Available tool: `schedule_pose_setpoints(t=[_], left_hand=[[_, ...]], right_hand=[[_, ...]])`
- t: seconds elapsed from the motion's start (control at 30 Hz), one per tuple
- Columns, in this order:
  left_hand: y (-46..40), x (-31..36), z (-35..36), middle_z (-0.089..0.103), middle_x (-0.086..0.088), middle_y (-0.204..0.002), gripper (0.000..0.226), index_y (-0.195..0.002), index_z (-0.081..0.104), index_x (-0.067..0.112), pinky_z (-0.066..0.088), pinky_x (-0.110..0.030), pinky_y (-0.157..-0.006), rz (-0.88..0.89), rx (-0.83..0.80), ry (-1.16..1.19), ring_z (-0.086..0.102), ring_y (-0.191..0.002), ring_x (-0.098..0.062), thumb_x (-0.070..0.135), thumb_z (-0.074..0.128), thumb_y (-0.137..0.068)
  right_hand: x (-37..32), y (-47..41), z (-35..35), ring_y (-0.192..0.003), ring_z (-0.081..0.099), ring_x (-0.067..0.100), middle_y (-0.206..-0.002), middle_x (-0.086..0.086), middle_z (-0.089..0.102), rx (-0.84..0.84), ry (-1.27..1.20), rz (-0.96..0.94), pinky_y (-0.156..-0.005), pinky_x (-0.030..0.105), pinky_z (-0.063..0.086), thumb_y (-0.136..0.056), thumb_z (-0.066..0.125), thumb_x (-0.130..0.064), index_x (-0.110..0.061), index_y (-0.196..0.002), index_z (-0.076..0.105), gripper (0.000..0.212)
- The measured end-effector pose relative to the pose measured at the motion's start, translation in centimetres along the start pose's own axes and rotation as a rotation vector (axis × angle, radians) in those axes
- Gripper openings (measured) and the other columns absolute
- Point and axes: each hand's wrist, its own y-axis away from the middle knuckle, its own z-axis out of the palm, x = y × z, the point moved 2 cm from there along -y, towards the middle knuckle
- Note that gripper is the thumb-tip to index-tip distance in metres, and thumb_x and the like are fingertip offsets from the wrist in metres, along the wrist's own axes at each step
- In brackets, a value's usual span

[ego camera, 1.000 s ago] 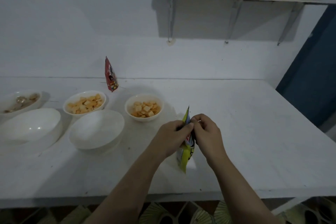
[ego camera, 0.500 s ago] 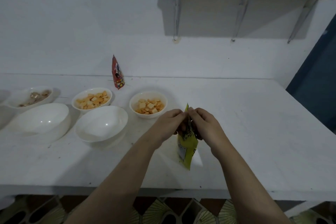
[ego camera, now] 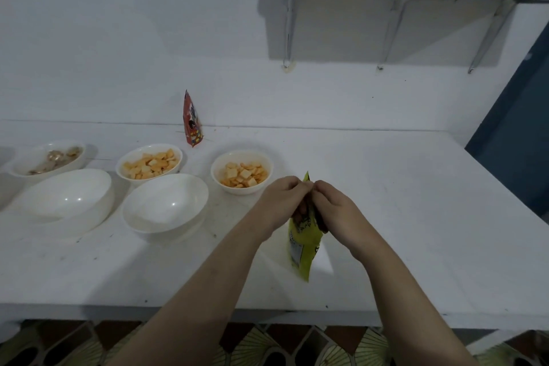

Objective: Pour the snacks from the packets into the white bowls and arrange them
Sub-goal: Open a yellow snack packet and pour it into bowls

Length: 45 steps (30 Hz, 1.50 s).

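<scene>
- Hands are seen from above, held together over a white table [ego camera: 386, 217].
- A yellow-green snack packet [ego camera: 304, 242] is pinched at its top edge by the left hand [ego camera: 282, 197] and the right hand [ego camera: 335, 208], fingers curled on either side, knuckles nearly touching.
- The packet is held upright, its lower corner just above or on the table; which cannot be told.
- Two small white bowls of orange square snacks [ego camera: 149, 163] [ego camera: 242, 172] are placed to the left of the hands.
- Two larger empty white bowls [ego camera: 165, 202] [ego camera: 66, 197] are set in front of them.
- A bowl with pale snacks [ego camera: 49, 157] is placed far left.
- A red packet [ego camera: 192, 119] is stood against the wall.
</scene>
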Motion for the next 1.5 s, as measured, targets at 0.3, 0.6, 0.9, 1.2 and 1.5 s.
schedule_pose_setpoints(t=[0.3, 0.6, 0.9, 1.2, 1.5], left_hand=[[0.3, -0.4, -0.2, 0.04, 0.002, -0.061, 0.031, -0.065, 0.044, 0.017, 0.035, -0.033, -0.061, 0.101, -0.008, 0.008, 0.038, -0.06, -0.016, 0.017, 0.044, -0.095], [0.3, 0.1, -0.1, 0.039, 0.008, -0.062, 0.026, -0.071, 0.043, 0.011, 0.034, -0.029, -0.064, 0.242, 0.02, 0.149, 0.037, -0.061, -0.011, 0.009, 0.044, -0.096], [0.5, -1.2, 0.4, 0.03, 0.003, -0.063, 0.026, -0.071, 0.039, 0.011, 0.031, -0.027, -0.06, 0.157, -0.003, 0.286, 0.031, -0.057, -0.01, 0.005, 0.041, -0.096], [0.4, -0.9, -0.4, 0.033, 0.006, -0.058, 0.029, -0.067, 0.039, 0.011, 0.03, -0.023, -0.056, 0.23, 0.055, 0.143, 0.031, -0.055, -0.009, 0.004, 0.042, -0.095], [0.2, 1.2, -2.4, 0.054, -0.023, -0.07, 0.025, -0.067, 0.037, 0.01, 0.04, -0.047, -0.059, 0.375, 0.285, -0.298, 0.055, -0.066, -0.036, 0.017, 0.047, -0.089]], right_hand=[[-1.1, -0.1, -0.3, -0.051, 0.058, 0.014, -0.067, 0.004, 0.062, -0.022, 0.015, 0.059, -0.051, 0.025, 0.052, -0.098, 0.046, -0.023, 0.003, -0.087, 0.058, 0.031], [-1.3, -0.1, -0.3, -0.059, 0.049, 0.018, -0.065, 0.004, 0.052, 0.117, 0.001, -0.101, -0.058, 0.039, 0.048, -0.097, 0.046, -0.019, -0.001, -0.078, 0.05, 0.027], [0.1, -0.1, 0.4, -0.052, 0.036, 0.004, -0.053, -0.012, 0.041, 0.13, 0.027, -0.119, -0.05, 0.017, 0.028, -0.096, 0.049, -0.015, -0.018, -0.062, 0.041, 0.034], [0.0, -0.1, 0.0, -0.06, 0.039, 0.018, -0.066, 0.017, 0.041, 0.158, -0.028, -0.094, -0.058, 0.033, 0.036, -0.089, 0.046, -0.026, -0.002, -0.071, 0.04, 0.031], [0.4, -0.6, -1.1, -0.056, 0.04, 0.019, -0.064, 0.014, 0.051, 0.339, 0.2, -0.091, -0.05, 0.028, 0.03, -0.093, 0.047, -0.015, 0.0, -0.073, 0.044, 0.026]])
